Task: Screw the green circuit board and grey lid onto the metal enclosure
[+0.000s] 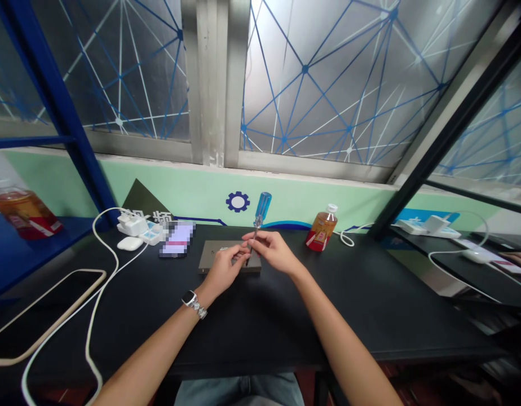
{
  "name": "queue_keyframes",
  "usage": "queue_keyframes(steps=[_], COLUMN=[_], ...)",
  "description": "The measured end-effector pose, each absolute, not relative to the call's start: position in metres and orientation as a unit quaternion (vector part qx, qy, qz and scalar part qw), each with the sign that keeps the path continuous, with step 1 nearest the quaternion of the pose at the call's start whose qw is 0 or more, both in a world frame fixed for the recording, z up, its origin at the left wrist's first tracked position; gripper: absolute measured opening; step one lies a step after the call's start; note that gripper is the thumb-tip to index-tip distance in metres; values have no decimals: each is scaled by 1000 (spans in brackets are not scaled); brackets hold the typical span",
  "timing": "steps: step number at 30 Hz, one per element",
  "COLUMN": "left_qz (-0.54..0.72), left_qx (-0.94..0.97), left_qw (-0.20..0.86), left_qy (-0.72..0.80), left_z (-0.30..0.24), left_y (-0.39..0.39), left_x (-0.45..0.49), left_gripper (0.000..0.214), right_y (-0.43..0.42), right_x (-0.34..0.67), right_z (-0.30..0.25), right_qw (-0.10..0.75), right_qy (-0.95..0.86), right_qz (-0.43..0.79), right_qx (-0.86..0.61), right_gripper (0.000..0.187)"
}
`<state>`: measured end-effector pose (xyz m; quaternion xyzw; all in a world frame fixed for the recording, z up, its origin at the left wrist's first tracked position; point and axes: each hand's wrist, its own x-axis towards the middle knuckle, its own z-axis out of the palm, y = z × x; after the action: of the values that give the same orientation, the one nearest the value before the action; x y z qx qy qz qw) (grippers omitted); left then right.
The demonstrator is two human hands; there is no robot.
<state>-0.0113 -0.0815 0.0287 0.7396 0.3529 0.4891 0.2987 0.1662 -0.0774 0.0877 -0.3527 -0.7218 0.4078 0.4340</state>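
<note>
A screwdriver [263,207] with a clear blue handle stands nearly upright, tip down, over a flat grey-brown box-like device [210,256] on the black table. My right hand [274,251] pinches its metal shaft below the handle. Close against it, my left hand [224,269] has its fingertips pressed together at the lower end of the shaft, just over the device. Whatever the left fingertips hold there is too small and hidden to make out. A watch with a metal band [194,303] is on my left wrist.
A drink bottle [322,228] stands right of the device. To the left lie a phone with a blurred screen [176,239], white chargers on a power strip [137,225], a white case [131,243], looping white cables [91,324] and a cream-edged phone [44,316]. Windows rise behind.
</note>
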Motion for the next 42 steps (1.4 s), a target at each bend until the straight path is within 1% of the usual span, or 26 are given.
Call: queue_keyframes(steps=[2, 4, 11, 14, 20, 27, 31, 34, 37, 39, 42], left_qz=[490, 490, 520, 517, 501, 487, 481, 476, 453, 409, 302], left_qx=[736, 733, 699, 704, 720, 729, 735, 740, 768, 803, 850], left_qw=[312, 323, 311, 311, 308, 316, 314, 306, 254, 200, 136], left_qy=[348, 344, 379, 375, 368, 362, 362, 363, 375, 385, 410], left_z=[27, 26, 24, 24, 27, 25, 27, 29, 31, 32, 31], left_y=[-81, -80, -77, -76, -78, -77, -78, -81, -82, -79, -68], left_x=[-12, -11, -7, -8, -12, -12, -11, -11, -18, -26, -39], left_gripper=[21, 21, 20, 20, 25, 27, 28, 30, 40, 53, 77], right_y=[-79, -78, -74, -76, -81, -82, -82, -85, -88, -89, -88], right_x=[168, 167, 149, 144, 150, 155, 155, 155, 159, 165, 176], right_z=[87, 85, 73, 71, 76, 79, 77, 80, 86, 88, 83], right_qw=[433, 443, 498, 515, 497, 521, 521, 518, 537, 558, 581], right_qy=[-717, -712, -692, -674, -684, -665, -668, -683, -687, -677, -653], right_qz=[429, 424, 330, 315, 338, 376, 365, 334, 304, 303, 318], right_qx=[-339, -344, -406, -425, -413, -380, -386, -392, -384, -372, -367], right_gripper=[37, 36, 26, 26, 30, 23, 23, 24, 24, 23, 26])
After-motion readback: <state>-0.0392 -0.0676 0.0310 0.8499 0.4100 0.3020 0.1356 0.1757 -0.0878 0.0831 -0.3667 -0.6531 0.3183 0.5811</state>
